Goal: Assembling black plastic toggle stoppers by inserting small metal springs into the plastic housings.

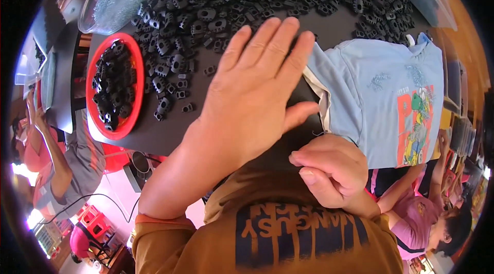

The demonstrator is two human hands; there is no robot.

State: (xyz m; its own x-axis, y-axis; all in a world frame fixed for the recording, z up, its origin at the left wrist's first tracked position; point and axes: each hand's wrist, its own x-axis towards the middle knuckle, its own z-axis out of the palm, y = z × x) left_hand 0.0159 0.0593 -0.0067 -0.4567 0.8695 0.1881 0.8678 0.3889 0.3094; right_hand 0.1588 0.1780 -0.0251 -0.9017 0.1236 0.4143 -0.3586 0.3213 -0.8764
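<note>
left hand (247, 101): grip flat, fingers extended, holding nothing, over the table (172, 132) | right hand (334, 173): grip loosely curled, contents cannot be told, by the near-left corner of the blue shirt (370, 104) | black clips (208, 14): heaped beyond left hand, more in red basket (140, 81) at left
</note>
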